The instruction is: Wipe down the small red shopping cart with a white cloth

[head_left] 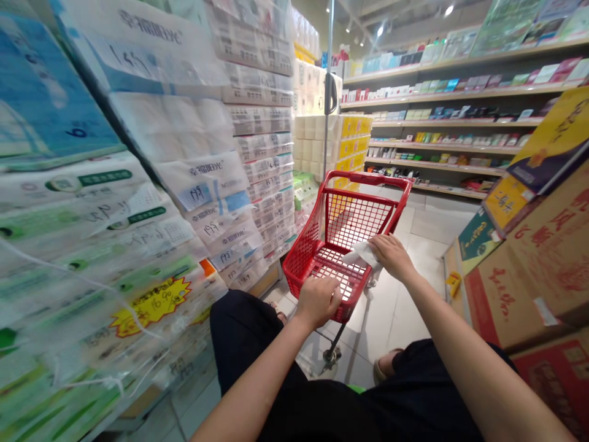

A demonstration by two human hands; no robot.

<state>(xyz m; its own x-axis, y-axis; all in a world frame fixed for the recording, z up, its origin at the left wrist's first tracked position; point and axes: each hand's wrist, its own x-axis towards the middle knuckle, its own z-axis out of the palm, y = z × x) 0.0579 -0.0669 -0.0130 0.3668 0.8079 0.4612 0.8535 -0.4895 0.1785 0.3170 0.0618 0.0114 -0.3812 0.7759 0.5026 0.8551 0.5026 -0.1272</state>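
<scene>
A red plastic shopping cart (pixel 359 218) with a grid basket stands between my knees, its handle at the far end. My left hand (pixel 318 301) is closed over the basket's near rim, with the fingertips partly hidden. At the basket's right side rim, my right hand (pixel 391 255) presses a thin white wipe (pixel 361 255), which may be tissue or cloth, against the red plastic. Part of the wipe hangs over the inside of the basket. Beneath the basket a metal leg ends in a caster wheel (pixel 330 356).
Tall stacks of wrapped tissue packs (pixel 184 153) line the left side close by. Cardboard boxes (pixel 529 276) are piled at the right. A glass door's dark handle (pixel 330 93) stands beyond the cart, before shelves (pixel 460 123) of small goods. White tiles (pixel 400 307) cover the floor.
</scene>
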